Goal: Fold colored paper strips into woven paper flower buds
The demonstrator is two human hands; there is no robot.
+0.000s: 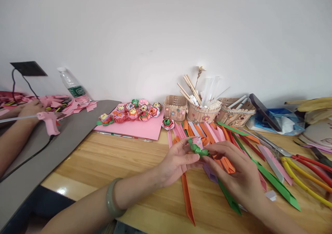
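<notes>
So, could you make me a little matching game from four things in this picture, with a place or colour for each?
Things:
1. Nearest paper flower
2. Plastic bottle
3. Bangle
4. Wooden sticks

Places and colours:
A. Standing in the middle basket
B. Around the left forearm
C. At the fingertips of the left hand and the right hand
D. Wears a green label

Right pairs: 1-C, 2-D, 3-B, 4-A
</notes>
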